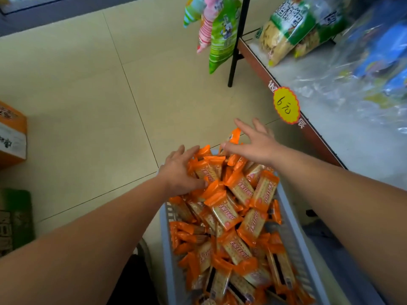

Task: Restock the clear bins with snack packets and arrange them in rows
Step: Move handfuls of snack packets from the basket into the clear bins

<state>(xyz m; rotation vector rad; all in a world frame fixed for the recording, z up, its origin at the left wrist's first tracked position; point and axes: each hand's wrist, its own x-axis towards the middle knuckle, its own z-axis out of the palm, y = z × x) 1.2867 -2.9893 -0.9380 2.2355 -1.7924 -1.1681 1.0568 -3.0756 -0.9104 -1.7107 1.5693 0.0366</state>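
From your head camera, the snack packets (224,213) lie heaped in a grey slotted basket (165,243) straight below you. The basket's long axis runs away from you across the tiled floor (88,106). The packets are orange-ended cracker bars, and they point every way rather than in rows; many lie slantwise across the basket.

Both your arms reach forward to the basket's far end. Your left hand (179,172) is at the far left corner, palm down on the heap. Its fingers are spread and lie over the packets, and the thumb presses on one orange end. I see no packet pinched.

Your right hand (255,143) is at the far right corner, a little further out than the left. It is flat and its fingers are fanned wide. One packet (234,135) sticks up just beside its thumb; whether they touch I cannot tell.

So the packets lie between and under both hands, with the left hand in fuller contact. I judge that a gathering scoop from this end suits the pose.

No clear bin shows plainly. The shelf (330,133) with its yellow price tag (286,105) runs along your right, just beside the basket.
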